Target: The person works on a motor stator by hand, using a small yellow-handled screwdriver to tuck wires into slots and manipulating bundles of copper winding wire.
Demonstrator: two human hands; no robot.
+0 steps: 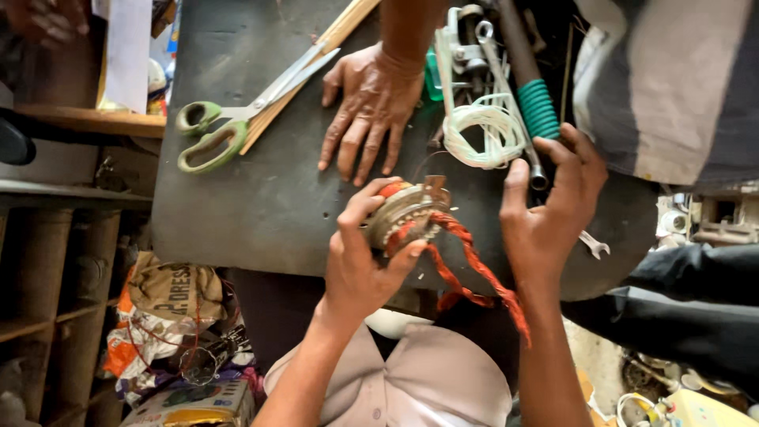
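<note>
The dark table (pixel 261 198) is the big thing here, and everything sits on it or by it. At the near edge of the table, the person's left hand (pixel 360 265) holds a round metal part (pixel 405 213). The thumb and fingers wrap around it, so the hand is closed on it. Red-orange cord (pixel 466 265) is wound on the round part and hangs down off the near edge of the table, between the two arms.

Just to the right of the round part, also at the near edge, is the right hand (pixel 549 209). Its fingers are spread and bent, and it holds nothing. It does not touch the round part. The fingertips are right by a bundle of white string (pixel 484 134) and a metal bar with a green grip (pixel 538 107).

A small wrench (pixel 593 245) lies on the table just right of the right hand.

Farther back, in the middle of the table, another person's hand (pixel 368 107) lies flat with its fingers spread. To the left of that hand lie big scissors with green handles (pixel 237 115), and thin wooden sticks (pixel 316 59) lie with them. At the far right of the table is a pile of metal tools (pixel 470 39).
</note>
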